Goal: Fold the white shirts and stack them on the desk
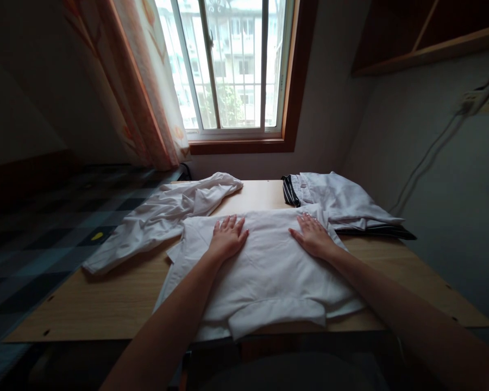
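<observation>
A white shirt [264, 266] lies spread in front of me, its collar [279, 314] at the near edge of the wooden table. My left hand [228, 237] rests flat on the far left part of the shirt, fingers stretched out. On the far right part lies my right hand [312, 234], also flat with its fingers apart. Neither hand grips the cloth. Part of the shirt's right side is hidden under my right forearm.
A crumpled white garment [158, 217] lies at the left of the table [106, 304]. At the back right, folded white clothing [342, 198] sits over a dark striped piece [291, 191]. A checked bed cover [44, 233] is on the left; a window [236, 70] stands behind.
</observation>
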`<state>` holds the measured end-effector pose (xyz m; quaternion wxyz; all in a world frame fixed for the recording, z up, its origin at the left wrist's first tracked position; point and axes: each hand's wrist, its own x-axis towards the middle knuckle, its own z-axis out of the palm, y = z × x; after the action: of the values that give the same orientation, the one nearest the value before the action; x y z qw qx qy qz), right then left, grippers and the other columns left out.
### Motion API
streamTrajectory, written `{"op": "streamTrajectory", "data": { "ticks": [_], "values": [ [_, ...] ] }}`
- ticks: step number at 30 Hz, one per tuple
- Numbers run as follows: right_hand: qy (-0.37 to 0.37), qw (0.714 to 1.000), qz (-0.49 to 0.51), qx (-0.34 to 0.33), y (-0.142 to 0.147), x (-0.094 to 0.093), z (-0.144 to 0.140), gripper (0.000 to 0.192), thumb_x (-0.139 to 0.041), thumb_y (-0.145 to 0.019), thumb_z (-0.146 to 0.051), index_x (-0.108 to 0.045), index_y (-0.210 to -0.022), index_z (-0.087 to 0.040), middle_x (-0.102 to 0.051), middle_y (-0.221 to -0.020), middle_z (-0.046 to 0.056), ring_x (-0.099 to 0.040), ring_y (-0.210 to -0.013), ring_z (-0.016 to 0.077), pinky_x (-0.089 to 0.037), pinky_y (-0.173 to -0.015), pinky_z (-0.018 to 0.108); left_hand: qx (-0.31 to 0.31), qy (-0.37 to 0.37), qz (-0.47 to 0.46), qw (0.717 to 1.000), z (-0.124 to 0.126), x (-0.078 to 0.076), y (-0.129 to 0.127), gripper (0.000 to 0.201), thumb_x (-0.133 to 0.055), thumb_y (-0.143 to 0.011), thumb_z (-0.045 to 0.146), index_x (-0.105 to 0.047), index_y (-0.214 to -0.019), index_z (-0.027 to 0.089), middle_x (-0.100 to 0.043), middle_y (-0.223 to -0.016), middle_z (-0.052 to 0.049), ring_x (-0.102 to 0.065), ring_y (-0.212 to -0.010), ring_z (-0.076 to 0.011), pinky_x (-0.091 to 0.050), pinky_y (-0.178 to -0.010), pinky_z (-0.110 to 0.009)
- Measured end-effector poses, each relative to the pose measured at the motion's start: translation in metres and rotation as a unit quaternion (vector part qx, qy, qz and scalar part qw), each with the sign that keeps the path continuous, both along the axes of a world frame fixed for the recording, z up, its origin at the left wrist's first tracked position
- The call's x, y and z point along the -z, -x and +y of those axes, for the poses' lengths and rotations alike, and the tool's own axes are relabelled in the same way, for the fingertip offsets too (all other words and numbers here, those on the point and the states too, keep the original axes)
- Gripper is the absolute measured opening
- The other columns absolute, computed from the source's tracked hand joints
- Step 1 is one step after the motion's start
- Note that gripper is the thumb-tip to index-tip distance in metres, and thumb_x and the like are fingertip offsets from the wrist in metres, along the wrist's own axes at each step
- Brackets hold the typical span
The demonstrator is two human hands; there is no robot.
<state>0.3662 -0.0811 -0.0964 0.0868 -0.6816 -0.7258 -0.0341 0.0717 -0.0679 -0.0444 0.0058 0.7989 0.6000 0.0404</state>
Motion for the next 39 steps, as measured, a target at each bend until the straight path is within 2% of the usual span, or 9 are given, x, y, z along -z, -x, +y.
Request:
{"op": "streamTrajectory", "data": {
  "ticks": [4,9,14,18,22,27,32,39],
  "values": [
    [-0.016,1.0,-0.001,0.005,-0.005,0.0,0.004,0.076,-0.023,-0.099,-0.061,-0.036,-0.151,-0.006,-0.032,-0.158,0.019,-0.025,-0.148,0.0274,-0.02,-0.121,0.042,0.004,-0.004,-0.001,1.0,0.002,0.003,0.001,0.061,-0.027,-0.1,0.052,-0.036,-0.153,0.023,-0.025,-0.163,-0.01,-0.019,-0.151,-0.0274,-0.012,-0.122,-0.051],
    [-0.013,0.999,-0.01,0.043,-0.014,-0.009,0.006,0.074,-0.024,-0.1,-0.059,-0.037,-0.15,-0.007,-0.032,-0.158,0.02,-0.027,-0.147,0.0273,-0.021,-0.12,0.043,0.003,-0.006,-0.006,1.0,0.003,0.006,0.001,0.061,-0.026,-0.1,0.053,-0.036,-0.153,0.024,-0.026,-0.163,-0.009,-0.02,-0.151,-0.0272,-0.012,-0.122,-0.05],
    [0.013,0.997,-0.009,0.07,-0.022,-0.018,0.006,0.065,-0.024,-0.102,-0.053,-0.037,-0.152,-0.015,-0.031,-0.16,0.015,-0.026,-0.148,0.0247,-0.02,-0.12,0.045,0.004,-0.004,-0.009,1.0,0.002,0.005,0.001,0.061,-0.026,-0.1,0.053,-0.036,-0.153,0.024,-0.026,-0.163,-0.009,-0.02,-0.151,-0.0271,-0.012,-0.121,-0.05],
    [0.0,0.997,-0.021,0.08,-0.025,-0.016,0.006,0.057,-0.025,-0.103,-0.044,-0.038,-0.152,-0.021,-0.032,-0.16,0.01,-0.026,-0.148,0.0233,-0.02,-0.119,0.048,0.005,-0.001,-0.009,1.0,0.002,0.003,0.001,0.061,-0.026,-0.1,0.053,-0.035,-0.153,0.025,-0.025,-0.163,-0.009,-0.02,-0.151,-0.0272,-0.012,-0.121,-0.051],
    [-0.024,0.993,-0.027,0.108,-0.029,-0.011,0.007,0.054,-0.028,-0.102,-0.041,-0.042,-0.15,-0.023,-0.036,-0.158,0.007,-0.032,-0.145,0.0256,-0.021,-0.119,0.048,0.001,0.004,-0.014,1.0,0.0,0.002,0.0,0.061,-0.026,-0.1,0.053,-0.036,-0.153,0.025,-0.026,-0.163,-0.008,-0.019,-0.151,-0.0264,-0.012,-0.121,-0.051],
    [-0.04,0.993,-0.029,0.109,-0.033,-0.008,0.008,0.054,-0.027,-0.101,-0.039,-0.043,-0.15,-0.022,-0.036,-0.158,0.007,-0.036,-0.143,0.0268,-0.024,-0.117,0.048,-0.066,0.014,-0.023,0.997,-0.003,-0.002,-0.003,0.065,-0.023,-0.098,0.057,-0.035,-0.153,0.025,-0.022,-0.164,-0.006,-0.018,-0.152,-0.0248,-0.012,-0.122,-0.049],
    [-0.052,0.992,-0.031,0.107,-0.034,-0.005,0.009,0.054,-0.027,-0.101,-0.04,-0.045,-0.149,-0.023,-0.037,-0.157,0.007,-0.038,-0.141,0.0274,-0.025,-0.116,0.048,-0.125,0.026,-0.031,0.991,-0.001,-0.003,-0.001,0.071,-0.023,-0.096,0.062,-0.033,-0.155,0.023,-0.019,-0.164,-0.009,-0.015,-0.152,-0.0274,-0.011,-0.122,-0.054],
    [-0.05,0.992,-0.027,0.114,-0.034,-0.003,0.01,0.054,-0.027,-0.101,-0.04,-0.044,-0.15,-0.024,-0.038,-0.157,0.006,-0.038,-0.141,0.0262,-0.024,-0.117,0.047,-0.163,0.022,-0.019,0.986,0.005,-0.005,0.011,0.074,-0.022,-0.094,0.065,-0.033,-0.155,0.024,-0.02,-0.164,-0.01,-0.015,-0.152,-0.0292,-0.014,-0.12,-0.059]
  ]
}}
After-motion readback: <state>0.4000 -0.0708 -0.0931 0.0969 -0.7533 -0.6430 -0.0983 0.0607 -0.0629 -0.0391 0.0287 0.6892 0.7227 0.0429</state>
